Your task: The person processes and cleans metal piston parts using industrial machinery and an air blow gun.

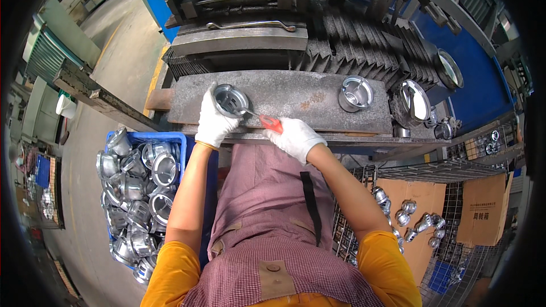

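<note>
The shiny round metal cup part [231, 100] sits tilted on the flat grey metal bench [318, 102], near its left end, with its open mouth facing up toward the person. The left hand in a white glove [213, 120] wraps around the part's left and lower side, so its grip is clenched on the part and keeps it from rolling. The right hand in a white glove [296, 136] is clenched around a small tool with a red handle [271, 122]. The thin metal tip of the tool pokes over the rim into the mouth of the part.

To do this step well, the person should hold the part firm and steady and move the tip slowly along the inside edge. The part should turn a little at a time in the left hand, so no spot gets missed. The sharp tip should stay away from the left fingers.

The part lies right inside the left grip. It is near the right hand, a tool's length away.

Another shiny round metal part [355, 93] stands farther right on the bench. A blue plastic crate full of shiny metal parts [139, 185] sits on the floor to the person's left.
</note>
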Tool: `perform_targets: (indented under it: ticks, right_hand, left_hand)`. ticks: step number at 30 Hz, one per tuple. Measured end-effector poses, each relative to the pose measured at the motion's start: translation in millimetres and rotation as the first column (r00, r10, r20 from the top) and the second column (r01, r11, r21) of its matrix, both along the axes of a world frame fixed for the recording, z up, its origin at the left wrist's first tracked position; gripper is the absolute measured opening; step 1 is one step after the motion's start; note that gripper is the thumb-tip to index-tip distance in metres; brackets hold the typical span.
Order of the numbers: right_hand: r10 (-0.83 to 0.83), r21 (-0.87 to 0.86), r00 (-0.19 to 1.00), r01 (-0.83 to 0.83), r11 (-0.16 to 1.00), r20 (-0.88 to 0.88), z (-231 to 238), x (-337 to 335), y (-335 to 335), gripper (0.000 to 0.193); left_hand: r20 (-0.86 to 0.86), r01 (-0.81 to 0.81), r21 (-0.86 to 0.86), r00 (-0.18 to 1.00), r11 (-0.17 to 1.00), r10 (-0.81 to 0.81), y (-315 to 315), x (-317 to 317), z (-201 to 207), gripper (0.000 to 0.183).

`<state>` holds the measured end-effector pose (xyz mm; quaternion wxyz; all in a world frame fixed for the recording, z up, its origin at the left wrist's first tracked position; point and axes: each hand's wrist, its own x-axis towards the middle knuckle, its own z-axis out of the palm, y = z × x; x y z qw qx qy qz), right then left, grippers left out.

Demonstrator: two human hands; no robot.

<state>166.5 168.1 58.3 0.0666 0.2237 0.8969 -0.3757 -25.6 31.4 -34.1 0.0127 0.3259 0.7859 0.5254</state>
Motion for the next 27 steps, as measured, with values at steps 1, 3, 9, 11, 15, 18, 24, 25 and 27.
perform_targets:
  ticks: [1,3,9,11,15,18,24,25,27]
  right_hand:
    - [-0.013,-0.011,1.000,0.013,1.000,-0.005,-0.4,0.2,-0.4,0.047]
    - [-0.013,-0.018,1.000,0.013,1.000,-0.013,0.2,1.5,0.2,0.047]
    - [-0.021,-0.018,1.000,0.021,1.000,-0.002,1.2,1.5,-2.1,0.046]
    - [-0.033,-0.018,0.999,0.033,0.999,0.002,1.1,1.4,-2.2,0.046]
    - [0.003,-0.014,1.000,-0.003,1.000,0.000,3.7,-1.6,-3.3,0.047]
    - [-0.009,-0.053,0.999,0.007,0.999,-0.033,-0.8,2.9,0.3,0.045]
    - [-0.406,-0.676,0.889,0.169,0.717,-0.209,34.5,54.2,27.9,0.044]
    - [-0.450,-0.706,0.883,0.236,0.668,-0.131,49.0,72.9,35.7,0.044]
    - [-0.551,-0.728,0.803,0.237,0.643,-0.225,33.4,105.7,56.7,0.042]
  left_hand:
    - [-0.006,-0.006,-0.001,1.000,1.000,0.006,-0.2,0.5,0.9,0.106]
    - [-0.025,-0.007,0.000,1.000,1.000,0.007,-0.3,1.6,2.4,0.106]
    - [-0.062,-0.012,-0.014,0.998,1.000,0.011,-1.9,4.0,8.7,0.104]
    - [-0.070,-0.018,-0.027,0.997,0.999,0.016,-2.4,4.6,10.1,0.104]
    - [-0.103,0.021,-0.040,0.994,0.999,-0.025,-4.0,4.6,12.9,0.104]
    - [-0.104,0.058,0.019,0.993,0.998,-0.055,-7.1,6.1,18.7,0.101]
    - [0.171,0.089,-0.035,0.982,0.995,-0.082,-45.3,-29.2,21.8,0.070]
    - [-0.123,0.046,-0.246,0.989,0.968,-0.078,-50.3,-25.8,42.0,0.076]
    - [-0.511,-0.206,-0.420,0.859,0.884,-0.043,-49.2,-18.9,76.5,0.091]
